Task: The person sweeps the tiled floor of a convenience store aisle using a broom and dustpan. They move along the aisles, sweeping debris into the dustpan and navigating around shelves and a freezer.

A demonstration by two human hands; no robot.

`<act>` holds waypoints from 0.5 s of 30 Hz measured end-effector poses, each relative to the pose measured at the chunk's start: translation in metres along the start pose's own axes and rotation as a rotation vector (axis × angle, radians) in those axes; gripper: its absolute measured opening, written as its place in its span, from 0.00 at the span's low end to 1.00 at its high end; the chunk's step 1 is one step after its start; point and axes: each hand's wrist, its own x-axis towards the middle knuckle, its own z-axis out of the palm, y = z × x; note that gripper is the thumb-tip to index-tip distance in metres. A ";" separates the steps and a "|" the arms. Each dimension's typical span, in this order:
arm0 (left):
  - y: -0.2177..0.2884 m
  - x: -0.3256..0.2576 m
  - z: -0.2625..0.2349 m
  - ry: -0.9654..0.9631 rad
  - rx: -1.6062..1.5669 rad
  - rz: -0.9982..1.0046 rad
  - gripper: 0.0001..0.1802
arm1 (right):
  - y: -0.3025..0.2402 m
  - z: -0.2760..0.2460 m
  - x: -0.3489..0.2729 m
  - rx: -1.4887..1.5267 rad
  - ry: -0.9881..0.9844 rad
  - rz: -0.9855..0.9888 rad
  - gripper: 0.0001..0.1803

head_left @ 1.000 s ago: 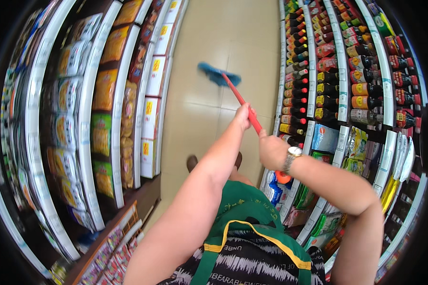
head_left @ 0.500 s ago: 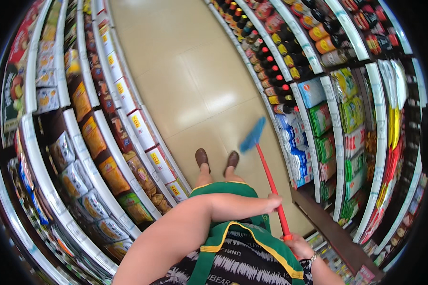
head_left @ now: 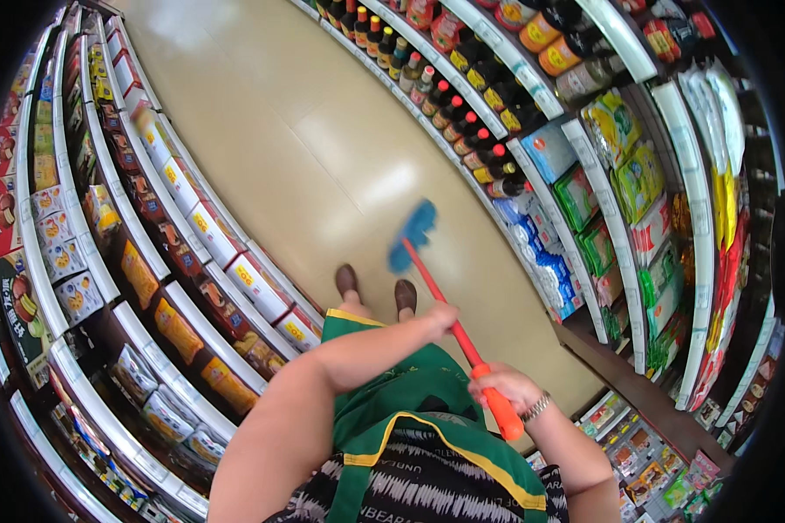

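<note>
A mop with a long red-orange handle and a blue fringed head slants down in front of me. Its blue head rests on the floor just beyond my shoes and is slightly blurred. My left hand is wrapped round the handle partway up, with that arm crossing my body. Nearer the handle's thick orange end, my right hand is closed round it, a metal watch band on the wrist. The end of the handle sticks out past this hand toward me. A green apron with yellow trim covers my front.
I stand in a beige tiled aisle. Along the left run shelves of snack bags and boxes. Shelves on the right hold bottles with red caps and colourful pouches. A dark shelf base juts out at the lower right.
The mop head has moved left and a little farther away, now beyond my feet. Both hands have shifted left and up with the handle, and my view has turned somewhat.
</note>
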 end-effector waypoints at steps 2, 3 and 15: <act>0.022 0.089 -0.073 -0.019 -0.206 0.183 0.06 | -0.053 0.035 0.038 -0.108 -0.139 -0.071 0.10; 0.056 0.113 -0.110 0.089 -0.261 0.250 0.06 | -0.079 0.049 0.072 -0.039 -0.260 -0.091 0.09; 0.265 0.000 -0.299 0.120 -0.025 0.176 0.13 | -0.204 0.229 0.161 -0.068 -0.174 -0.136 0.13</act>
